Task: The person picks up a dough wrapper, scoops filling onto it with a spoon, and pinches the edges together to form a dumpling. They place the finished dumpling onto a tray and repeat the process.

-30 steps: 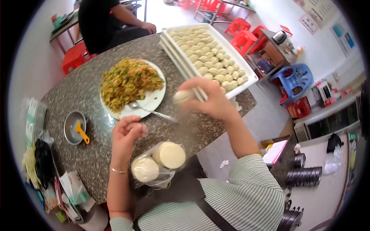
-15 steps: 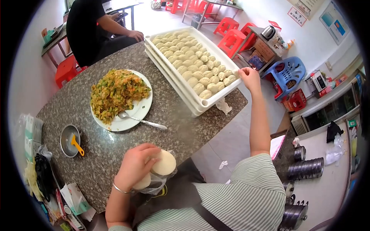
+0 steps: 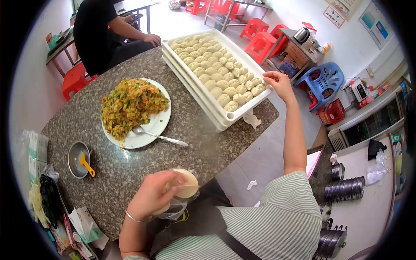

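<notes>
At the table's near edge, my left hand point(image 3: 158, 193) has its fingers bent and pinched at the rim of a round, pale dumpling wrapper point(image 3: 189, 187). More wrappers lie partly hidden under that hand, in a clear plastic bag point(image 3: 175, 209). My right hand point(image 3: 281, 85) reaches to the right corner of a white tray point(image 3: 173, 65), its fingertips together at a dumpling by the rim. Rows of pleated dumplings point(image 3: 214, 73) fill much of the tray. Left of the tray, a white plate point(image 3: 162, 125) bears a heap of chopped vegetable filling point(image 3: 132, 106) and a metal spoon point(image 3: 160, 136).
A metal bowl point(image 3: 74, 162) with an orange-handled scraper point(image 3: 88, 165) stands at the table's left. Further trays are stacked beneath the top one. A seated person in black point(image 3: 97, 39) is across the table. Red stools point(image 3: 260, 45) and a blue chair point(image 3: 323, 84) stand beyond.
My right hand has shifted slightly left and up at the tray corner. The fingers of my left hand have moved a little further over the wrapper.
</notes>
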The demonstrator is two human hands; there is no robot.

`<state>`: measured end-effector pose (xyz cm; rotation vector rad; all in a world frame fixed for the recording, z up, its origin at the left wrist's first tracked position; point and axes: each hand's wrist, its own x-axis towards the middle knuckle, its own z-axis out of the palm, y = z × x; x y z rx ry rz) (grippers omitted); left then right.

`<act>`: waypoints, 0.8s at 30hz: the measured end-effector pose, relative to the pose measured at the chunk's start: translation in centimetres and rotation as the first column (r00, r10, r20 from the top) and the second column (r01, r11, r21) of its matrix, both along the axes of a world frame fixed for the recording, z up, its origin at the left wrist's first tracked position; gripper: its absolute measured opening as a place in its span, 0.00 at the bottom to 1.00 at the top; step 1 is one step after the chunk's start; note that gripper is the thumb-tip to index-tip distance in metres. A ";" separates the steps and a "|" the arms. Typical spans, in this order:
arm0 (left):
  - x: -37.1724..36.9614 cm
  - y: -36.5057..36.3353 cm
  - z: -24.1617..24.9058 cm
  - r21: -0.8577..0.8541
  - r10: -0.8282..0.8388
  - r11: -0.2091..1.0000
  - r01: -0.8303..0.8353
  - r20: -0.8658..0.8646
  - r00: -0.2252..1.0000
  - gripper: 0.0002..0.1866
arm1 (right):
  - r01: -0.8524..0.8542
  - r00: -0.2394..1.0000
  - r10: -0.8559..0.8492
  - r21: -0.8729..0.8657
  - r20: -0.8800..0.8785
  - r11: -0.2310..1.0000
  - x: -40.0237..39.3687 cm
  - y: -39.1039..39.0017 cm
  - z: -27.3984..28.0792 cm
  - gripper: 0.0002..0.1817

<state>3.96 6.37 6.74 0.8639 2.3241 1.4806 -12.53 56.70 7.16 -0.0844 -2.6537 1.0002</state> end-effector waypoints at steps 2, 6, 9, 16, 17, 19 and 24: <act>0.0 -0.4 0.0 0.027 -0.054 0.998 0.051 0.129 0.990 0.05 | 0.001 1.000 -0.001 -0.025 -0.018 1.000 0.1 -0.2 -0.3 0.14; 0.6 -1.2 -0.2 0.363 -0.086 0.930 -0.059 0.371 0.925 0.04 | 0.056 0.998 -0.041 0.403 -0.044 0.913 0.2 -1.8 0.9 0.16; 0.3 -3.0 -1.6 0.522 -0.061 0.817 -0.246 0.502 0.863 0.05 | 0.095 0.993 -0.115 0.508 0.008 0.856 0.1 -2.8 1.8 0.15; -1.0 -5.7 -3.6 0.689 0.083 0.349 -0.635 0.652 0.753 0.15 | 0.037 0.946 0.027 0.192 -0.323 0.981 2.2 -9.2 4.3 0.12; -0.9 -6.4 -4.3 0.676 0.104 0.325 -0.662 0.670 0.735 0.17 | -0.029 0.933 0.066 0.111 -0.354 0.993 3.4 -12.9 4.6 0.11; -0.8 -6.8 -6.9 0.735 -0.052 0.250 -0.630 0.660 0.750 0.20 | -0.276 0.946 0.271 -0.002 -0.177 0.961 6.1 -20.5 4.5 0.10; 0.0 -6.1 -7.6 0.697 -0.167 0.069 -0.714 0.713 0.681 0.17 | -0.588 0.772 0.629 0.281 -0.084 0.759 6.9 -30.1 -4.7 0.25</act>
